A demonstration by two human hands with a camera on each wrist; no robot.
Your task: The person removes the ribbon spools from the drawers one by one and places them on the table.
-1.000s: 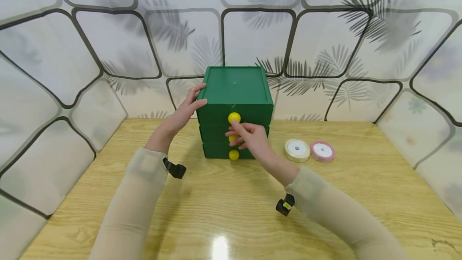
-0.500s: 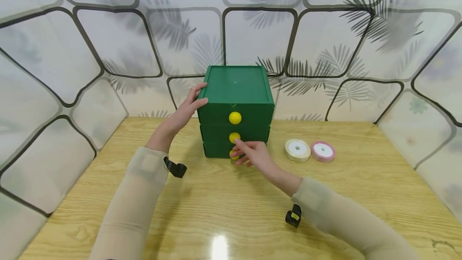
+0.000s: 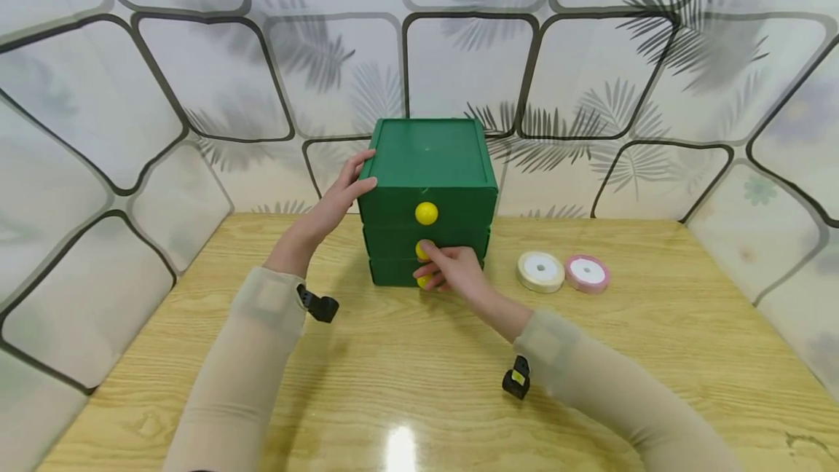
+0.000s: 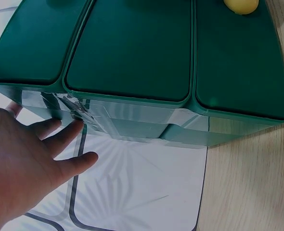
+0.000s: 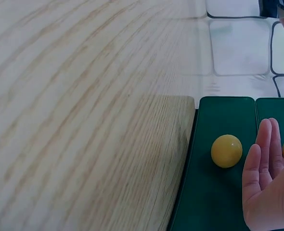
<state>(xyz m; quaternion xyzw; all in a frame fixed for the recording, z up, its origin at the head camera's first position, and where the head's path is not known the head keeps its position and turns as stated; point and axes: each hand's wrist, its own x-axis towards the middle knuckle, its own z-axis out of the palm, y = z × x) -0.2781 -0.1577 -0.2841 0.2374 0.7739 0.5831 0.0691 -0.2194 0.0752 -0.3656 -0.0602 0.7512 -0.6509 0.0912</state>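
A green chest (image 3: 427, 155) of three stacked drawers faces me, its drawers closed, each front bearing a round yellow knob. My right hand (image 3: 464, 272) pinches the middle knob (image 3: 419, 250), the thumb over its right side and the other fingers extended below. Those fingers partly cover the bottom knob (image 3: 422, 282). Above them the top knob (image 3: 427, 213) stands free. My left hand (image 3: 328, 208) rests with spread fingers against the chest's left side, near its top edge. In the left wrist view, clear tape (image 4: 142, 111) runs along that side.
Two ribbon spools, one cream (image 3: 540, 272) and one pink (image 3: 587, 272), lie on the wooden table (image 3: 393, 363) to the right of the chest. A patterned cloth wall (image 3: 468, 68) closes off the back and both sides.
My right hand has left the top knob, moved down, and come onto the middle knob with its thumb over it. My left hand has stayed against the chest's side.
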